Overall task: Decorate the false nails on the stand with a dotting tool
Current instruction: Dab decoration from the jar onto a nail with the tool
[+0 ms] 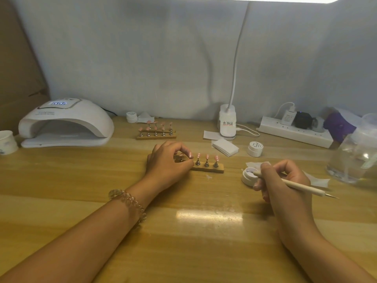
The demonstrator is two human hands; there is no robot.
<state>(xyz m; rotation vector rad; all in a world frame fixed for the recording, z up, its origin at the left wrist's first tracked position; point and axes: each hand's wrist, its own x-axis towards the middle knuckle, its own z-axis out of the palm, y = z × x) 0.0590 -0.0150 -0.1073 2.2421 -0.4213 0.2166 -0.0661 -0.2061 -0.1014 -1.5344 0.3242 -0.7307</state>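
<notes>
head: left hand [169, 160] fingers pinch the peg [180, 159] at 9 o'clock on stand [208, 168]. right hand [283, 180] fingers clamp dotting tool [302, 187], tip at pot [246, 178].

The yellowish wooden table [183, 242] has a white dome-shaped nail curing lamp [65, 121] at the back left, its little display lit up blue. A white paper cup [7, 142] sits just left of it. Back middle is a white clip-base desk lamp [227, 123] with a bendy neck, a flat stack of white wipes [225, 147] near its base, and a closed small white round jar [255, 149] beside those. Far right is a white power strip [275, 127] with a white charger [288, 117] plugged in, plus a clear plastic container [355, 156]. Pale blue-grey cloth [163, 58] hangs behind.
</notes>
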